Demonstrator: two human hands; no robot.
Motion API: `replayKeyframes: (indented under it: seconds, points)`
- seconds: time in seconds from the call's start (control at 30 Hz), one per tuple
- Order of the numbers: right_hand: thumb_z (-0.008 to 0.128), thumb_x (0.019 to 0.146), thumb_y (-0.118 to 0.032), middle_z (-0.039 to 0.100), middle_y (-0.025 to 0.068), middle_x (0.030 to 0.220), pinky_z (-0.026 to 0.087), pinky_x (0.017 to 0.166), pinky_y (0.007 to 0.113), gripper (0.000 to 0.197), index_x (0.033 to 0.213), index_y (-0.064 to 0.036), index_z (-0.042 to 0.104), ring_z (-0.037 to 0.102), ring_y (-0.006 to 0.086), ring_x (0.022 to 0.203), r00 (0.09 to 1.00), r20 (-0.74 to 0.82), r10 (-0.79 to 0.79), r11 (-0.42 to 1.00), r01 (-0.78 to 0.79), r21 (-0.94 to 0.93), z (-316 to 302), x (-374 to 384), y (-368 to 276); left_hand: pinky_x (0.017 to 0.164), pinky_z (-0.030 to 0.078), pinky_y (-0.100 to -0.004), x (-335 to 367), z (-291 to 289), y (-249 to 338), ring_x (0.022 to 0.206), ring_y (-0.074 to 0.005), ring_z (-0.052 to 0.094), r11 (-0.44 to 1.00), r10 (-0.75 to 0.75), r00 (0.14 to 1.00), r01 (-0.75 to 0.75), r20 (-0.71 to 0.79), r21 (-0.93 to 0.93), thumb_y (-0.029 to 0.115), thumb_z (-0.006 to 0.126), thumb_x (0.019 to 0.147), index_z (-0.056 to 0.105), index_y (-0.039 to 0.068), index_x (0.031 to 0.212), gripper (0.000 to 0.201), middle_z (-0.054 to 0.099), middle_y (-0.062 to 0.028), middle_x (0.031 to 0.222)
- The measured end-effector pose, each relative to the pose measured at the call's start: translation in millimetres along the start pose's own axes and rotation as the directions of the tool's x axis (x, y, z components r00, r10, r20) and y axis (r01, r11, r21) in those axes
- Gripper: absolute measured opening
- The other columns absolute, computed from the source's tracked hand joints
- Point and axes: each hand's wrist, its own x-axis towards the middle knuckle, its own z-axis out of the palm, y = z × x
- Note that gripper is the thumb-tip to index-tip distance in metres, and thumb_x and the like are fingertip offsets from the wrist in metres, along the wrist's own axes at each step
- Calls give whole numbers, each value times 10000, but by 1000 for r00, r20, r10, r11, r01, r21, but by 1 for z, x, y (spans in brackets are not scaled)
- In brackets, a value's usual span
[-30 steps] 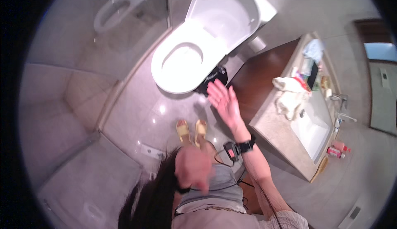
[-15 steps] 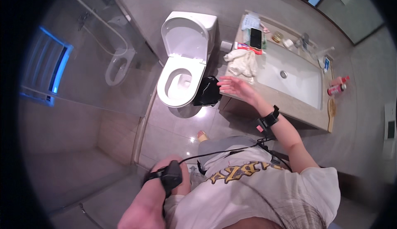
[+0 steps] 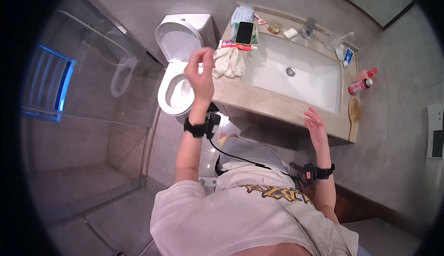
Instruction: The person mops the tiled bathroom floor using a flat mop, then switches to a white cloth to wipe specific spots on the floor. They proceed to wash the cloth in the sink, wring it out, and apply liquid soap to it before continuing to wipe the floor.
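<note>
My left hand (image 3: 200,73) is raised above the left end of the stone vanity counter (image 3: 249,100), fingers loosely curled with nothing in them, close to a crumpled cream cloth (image 3: 230,62). Lower down, my right hand (image 3: 316,127) hovers open near the counter's front edge, fingers spread, holding nothing. Both wrists wear black bands with a cable. A white rectangular sink basin (image 3: 296,77) sits in the counter. Left of the counter stands the white toilet (image 3: 178,64) with its lid up.
On the counter lie a black phone (image 3: 244,32), a toothpaste tube (image 3: 237,46), a soap bar (image 3: 290,33), a glass (image 3: 308,27), a red and white bottle (image 3: 361,85) and a wooden hairbrush (image 3: 354,111). A glass shower screen (image 3: 83,80) stands at left.
The view has swung from the toilet and floor up to the sink counter. My left hand has risen over the counter's left end and my right hand now hovers at the front edge.
</note>
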Motion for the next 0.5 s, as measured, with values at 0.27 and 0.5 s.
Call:
replayKeyframes:
  seconds: [0.27,0.5]
  points:
    - [419,922,-250,569,69,1051,396,828,243,397,1254,-33,430,529,108,876,992,-108,-62,997,67,43,-8,33,-15,967,348,-429,1,36,-174,1227,-303,353,547,-125,526,-671,841,501,-44,593,606,492,148,1200,632,370,-134,1327]
    - [402,933,-260,570,71,1038,402,821,252,379,1225,-23,448,528,117,884,999,-29,-29,984,34,177,51,94,-30,1041,255,-431,33,53,-234,1265,-300,309,555,-112,308,-769,945,317,-35,602,587,604,81,933,364,416,-137,1286]
